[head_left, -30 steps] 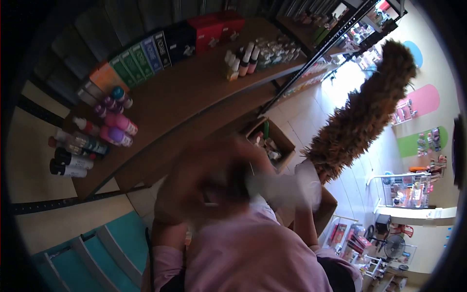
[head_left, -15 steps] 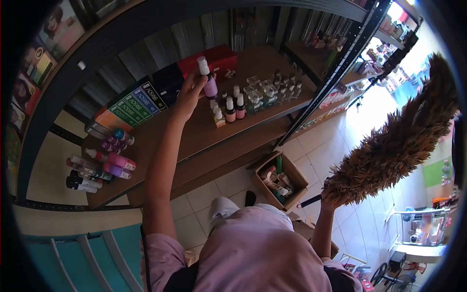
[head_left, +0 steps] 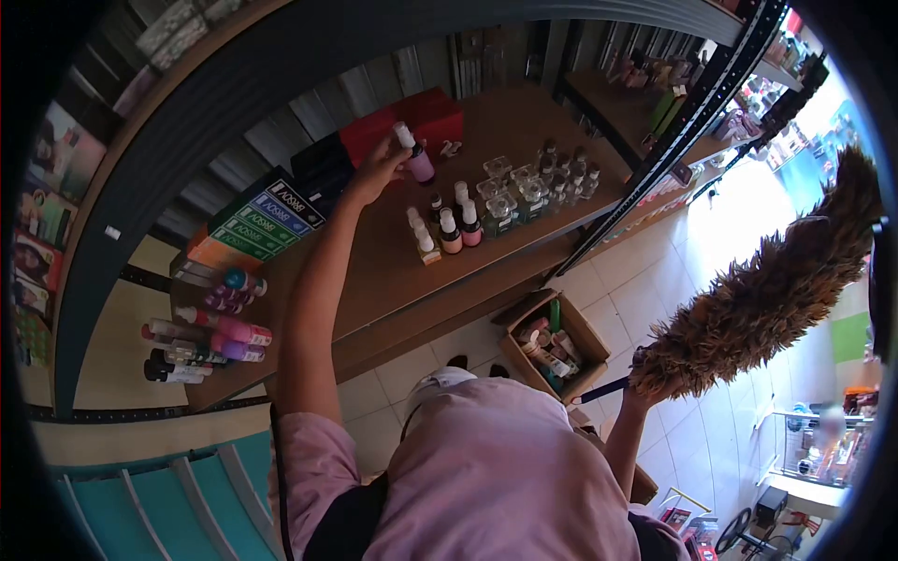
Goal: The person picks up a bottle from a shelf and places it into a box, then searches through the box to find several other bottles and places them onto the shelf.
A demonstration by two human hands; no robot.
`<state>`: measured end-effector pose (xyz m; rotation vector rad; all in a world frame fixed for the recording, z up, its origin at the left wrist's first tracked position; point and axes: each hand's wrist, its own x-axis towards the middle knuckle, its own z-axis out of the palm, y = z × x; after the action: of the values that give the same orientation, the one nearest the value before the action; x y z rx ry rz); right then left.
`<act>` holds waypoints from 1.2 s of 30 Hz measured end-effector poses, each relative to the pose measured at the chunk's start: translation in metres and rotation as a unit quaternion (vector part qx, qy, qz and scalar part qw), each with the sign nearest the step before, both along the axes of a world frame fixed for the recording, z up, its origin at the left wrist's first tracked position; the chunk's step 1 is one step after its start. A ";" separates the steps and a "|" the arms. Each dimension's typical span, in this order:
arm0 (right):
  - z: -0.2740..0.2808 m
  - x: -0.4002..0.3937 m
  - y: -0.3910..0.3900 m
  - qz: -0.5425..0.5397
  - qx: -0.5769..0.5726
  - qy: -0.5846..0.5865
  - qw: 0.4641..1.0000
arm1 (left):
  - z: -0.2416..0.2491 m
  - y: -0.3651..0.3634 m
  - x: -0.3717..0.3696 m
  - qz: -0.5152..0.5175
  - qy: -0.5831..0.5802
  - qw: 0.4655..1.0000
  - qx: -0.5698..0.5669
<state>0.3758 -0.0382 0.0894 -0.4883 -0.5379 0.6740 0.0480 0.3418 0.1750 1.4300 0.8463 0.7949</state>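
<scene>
Head view: your left hand (head_left: 374, 173) holds a small spray bottle (head_left: 414, 156) with a white cap and pink-purple body, fingers closed around its lower part. The bottle is tilted, cap pointing up and left, and sits in the air above the rear of the wooden shelf (head_left: 383, 271), just in front of the red boxes (head_left: 412, 122). Compared with the frame half a second earlier, the bottle has moved slightly right and lower, toward the shelf surface, and your arm reaches further across the board.

Near the bottle, a cluster of small bottles with white caps (head_left: 444, 229) stands upright on the shelf, and beside it a group of clear glass bottles (head_left: 533, 192). Left of your arm, green and blue boxes (head_left: 262, 220) stand in a row against the back, and several coloured bottles (head_left: 210, 327) lie on their sides at the shelf's left end.

Your right hand (head_left: 650, 388) is closed on the dark handle of a brown feather duster (head_left: 776, 290), held off to the right over the tiled floor, well apart from the shelf. The duster points up and right, much as before, though its head now sits a little lower in view. A cardboard box (head_left: 552, 341) of bottles rests on the floor below the shelf
</scene>
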 end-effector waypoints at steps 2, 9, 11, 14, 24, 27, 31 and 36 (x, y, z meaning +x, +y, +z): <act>-0.011 0.001 0.002 0.013 0.005 0.014 1.000 | -0.015 0.010 -0.001 -0.058 0.020 0.997 0.040; -0.002 -0.013 0.009 -0.099 -0.094 -0.028 0.990 | -0.065 0.029 -0.003 -0.154 0.113 0.969 0.155; -0.009 -0.009 0.004 -0.044 -0.045 -0.067 0.996 | -0.071 0.028 -0.005 -0.155 0.096 0.973 0.138; -0.008 -0.006 0.003 0.000 -0.023 -0.026 0.999 | -0.056 0.020 -0.004 -0.153 0.128 0.962 0.185; 0.002 -0.023 0.007 -0.017 -0.036 -0.055 0.998 | -0.032 0.010 -0.003 -0.042 0.146 0.981 0.119; -0.008 -0.019 0.002 -0.024 -0.068 -0.067 0.995 | -0.034 0.009 0.000 -0.044 0.113 0.986 0.115; -0.036 -0.009 -0.008 -0.137 -0.156 -0.162 0.965 | -0.033 0.004 0.006 -0.086 0.109 0.985 0.102; -0.030 -0.009 -0.008 -0.084 -0.101 -0.169 0.977 | -0.028 0.001 0.009 -0.106 0.126 0.983 0.080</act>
<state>0.3672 -0.0460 0.0595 -0.8393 -0.7425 0.4875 0.0571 0.3429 0.1471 1.7581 0.8155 0.5356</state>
